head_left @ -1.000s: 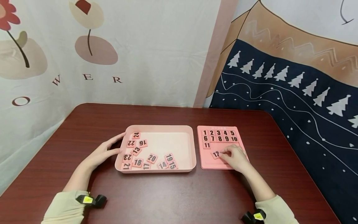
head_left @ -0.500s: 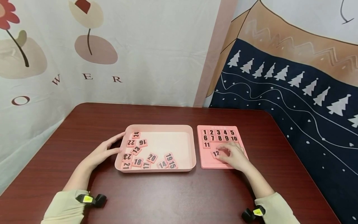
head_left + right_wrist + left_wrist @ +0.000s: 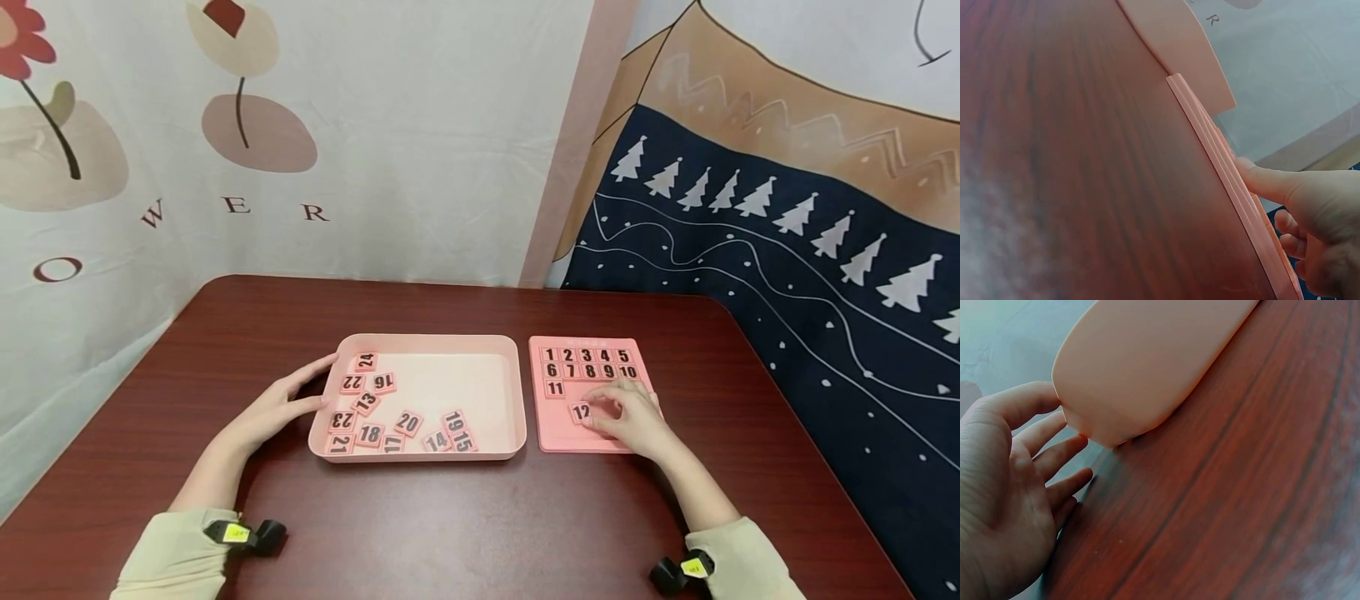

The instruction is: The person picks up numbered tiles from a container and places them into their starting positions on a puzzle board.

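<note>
In the head view, my left hand (image 3: 262, 417) rests its fingertips against the left side of a pink tray (image 3: 480, 454). The left wrist view shows these fingers mostly straight, spread by the tray wall (image 3: 1141, 369). My right hand (image 3: 633, 423) is over the lower part of a pink number board (image 3: 558, 437). Its thumb and index finger pinch a number tile marked 12 (image 3: 580, 412), which lies slightly tilted below the tile 11 (image 3: 554, 388). The right wrist view catches the hand (image 3: 1322, 219) at the board's edge (image 3: 1229, 181); the tile is hidden there.
Loose number tiles lie in the tray's left and front parts, among them 13 (image 3: 366, 403), 20 (image 3: 408, 423) and 14 (image 3: 437, 441). Tiles 1 to 11 sit in rows on the board. The brown table (image 3: 480, 525) ends at a fabric backdrop (image 3: 420, 208).
The tile 12 has turned a little straighter on the board. My right index finger and thumb have shifted around its right side. The left hand and tray stay still.
</note>
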A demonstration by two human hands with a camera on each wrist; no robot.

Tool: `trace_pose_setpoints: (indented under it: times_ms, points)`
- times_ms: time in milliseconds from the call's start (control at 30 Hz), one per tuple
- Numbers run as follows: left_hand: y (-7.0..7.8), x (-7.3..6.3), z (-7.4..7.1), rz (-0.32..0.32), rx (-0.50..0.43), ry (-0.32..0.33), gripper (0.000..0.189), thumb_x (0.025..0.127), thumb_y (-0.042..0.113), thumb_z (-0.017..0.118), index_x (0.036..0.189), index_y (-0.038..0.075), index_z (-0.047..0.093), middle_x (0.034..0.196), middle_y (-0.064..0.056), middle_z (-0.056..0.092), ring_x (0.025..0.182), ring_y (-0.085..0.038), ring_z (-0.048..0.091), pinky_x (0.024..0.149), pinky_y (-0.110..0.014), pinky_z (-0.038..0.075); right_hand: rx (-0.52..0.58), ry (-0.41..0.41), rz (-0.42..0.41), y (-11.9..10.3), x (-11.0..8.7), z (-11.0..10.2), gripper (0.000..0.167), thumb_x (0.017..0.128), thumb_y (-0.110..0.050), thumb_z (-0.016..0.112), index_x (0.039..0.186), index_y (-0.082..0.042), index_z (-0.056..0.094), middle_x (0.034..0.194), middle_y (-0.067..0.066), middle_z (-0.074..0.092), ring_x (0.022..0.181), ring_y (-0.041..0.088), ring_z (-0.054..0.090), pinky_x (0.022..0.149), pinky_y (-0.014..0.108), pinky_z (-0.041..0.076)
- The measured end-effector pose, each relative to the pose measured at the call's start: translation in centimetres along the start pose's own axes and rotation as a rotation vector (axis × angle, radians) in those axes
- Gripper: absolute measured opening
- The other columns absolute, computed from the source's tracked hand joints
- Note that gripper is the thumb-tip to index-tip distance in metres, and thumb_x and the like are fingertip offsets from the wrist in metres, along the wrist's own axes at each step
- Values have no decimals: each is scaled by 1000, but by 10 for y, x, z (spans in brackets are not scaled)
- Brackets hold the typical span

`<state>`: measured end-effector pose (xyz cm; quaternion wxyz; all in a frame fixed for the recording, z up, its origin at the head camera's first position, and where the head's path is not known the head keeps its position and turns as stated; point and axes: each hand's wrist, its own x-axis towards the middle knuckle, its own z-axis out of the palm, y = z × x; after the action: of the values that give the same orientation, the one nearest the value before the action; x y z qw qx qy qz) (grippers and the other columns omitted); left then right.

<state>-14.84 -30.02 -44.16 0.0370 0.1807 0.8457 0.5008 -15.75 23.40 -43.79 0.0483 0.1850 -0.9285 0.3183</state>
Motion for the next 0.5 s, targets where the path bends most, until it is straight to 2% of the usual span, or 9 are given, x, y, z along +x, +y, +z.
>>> trace_pose_setpoints:
  times_ms: [133, 300, 500]
  points:
    - [0, 0, 0, 4, 1, 2, 63, 94, 14, 61, 150, 12, 34, 151, -15, 31, 132, 3, 23, 95, -7, 19, -24, 12, 19, 0, 3, -1, 26, 76, -22, 83, 99, -15, 74, 94, 3, 55, 92, 25, 42, 79, 46, 21]
    - [0, 0, 0, 13, 1, 2, 63, 94, 13, 61, 150, 11, 33, 151, -16, 31, 131, 5, 23, 96, -7, 19, -41, 12, 38, 1, 6, 0, 27, 77, -24, 82, 101, -14, 74, 92, 3, 55, 91, 26, 42, 79, 47, 21]
    - [0, 1, 1, 14, 8, 5, 62, 94, 13, 61, 150, 9, 34, 151, -16, 32, 131, 5, 23, 96, -7, 19, -23, 40, 23, 4, 10, -1, 28, 77, -23, 82, 101, -13, 73, 95, 6, 60, 92, 28, 45, 83, 50, 23]
